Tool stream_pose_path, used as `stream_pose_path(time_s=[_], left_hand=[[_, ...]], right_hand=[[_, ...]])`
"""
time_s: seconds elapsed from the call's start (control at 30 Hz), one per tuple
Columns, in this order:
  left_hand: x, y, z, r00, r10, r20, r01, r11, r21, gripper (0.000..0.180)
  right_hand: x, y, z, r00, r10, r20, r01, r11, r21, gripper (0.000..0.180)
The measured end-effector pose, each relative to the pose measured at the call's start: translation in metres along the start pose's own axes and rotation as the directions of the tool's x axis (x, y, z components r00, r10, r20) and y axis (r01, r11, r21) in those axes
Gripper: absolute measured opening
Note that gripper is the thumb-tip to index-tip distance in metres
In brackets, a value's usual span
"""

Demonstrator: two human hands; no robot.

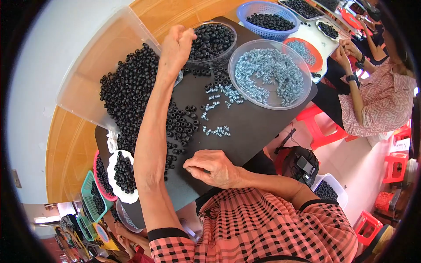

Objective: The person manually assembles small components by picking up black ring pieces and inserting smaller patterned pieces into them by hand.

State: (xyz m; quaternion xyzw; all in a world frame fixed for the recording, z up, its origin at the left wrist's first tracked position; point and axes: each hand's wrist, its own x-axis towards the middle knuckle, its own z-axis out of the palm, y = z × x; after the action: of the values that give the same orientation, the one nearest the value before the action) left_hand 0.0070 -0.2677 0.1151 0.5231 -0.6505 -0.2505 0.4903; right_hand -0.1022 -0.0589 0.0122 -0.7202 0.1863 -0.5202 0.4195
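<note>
My left hand (176, 49) reaches out to the near-left rim of a clear round tub (235, 44) full of small black ring-like plastic parts. Its fingers are curled in, and whatever they may hold is hidden. Close to the table's front edge, my right hand (212, 168) has thumb and fingers pressed together; I cannot make out anything in the pinch. Between the hands, loose black parts (180, 125) lie spread on the dark tabletop (245, 136). Small silvery coil springs (217, 131) lie to the right of them.
A big heap of black parts (127, 87) spills from a tipped clear bin (94, 65). A clear round bowl (302, 94) holds many springs. Behind stands a blue basket (244, 19). A white scalloped dish (129, 196) sits at left. Another person (372, 101) works at right, near red stools (318, 127).
</note>
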Motion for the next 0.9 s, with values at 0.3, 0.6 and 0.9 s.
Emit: stream_pose_path(time_s=[0.3,0.6,0.9], left_hand=[[-0.093,0.013,-0.025,0.957,-0.197,0.214,0.226,0.967,-0.117,0.027],[-0.251,0.020,-0.060,0.908,-0.408,0.096,0.402,0.781,-0.478,0.019],[-0.304,-0.007,-0.038,0.854,-0.487,-0.182,0.341,0.788,-0.513,0.014]], right_hand=[[0.000,0.006,-0.002,1.000,-0.019,-0.024,0.019,1.000,0.005,0.013],[0.005,-0.005,-0.012,0.940,0.300,0.164,-0.317,0.945,0.086,0.012],[0.075,0.022,-0.017,0.974,0.149,0.170,-0.112,0.971,-0.210,0.011]])
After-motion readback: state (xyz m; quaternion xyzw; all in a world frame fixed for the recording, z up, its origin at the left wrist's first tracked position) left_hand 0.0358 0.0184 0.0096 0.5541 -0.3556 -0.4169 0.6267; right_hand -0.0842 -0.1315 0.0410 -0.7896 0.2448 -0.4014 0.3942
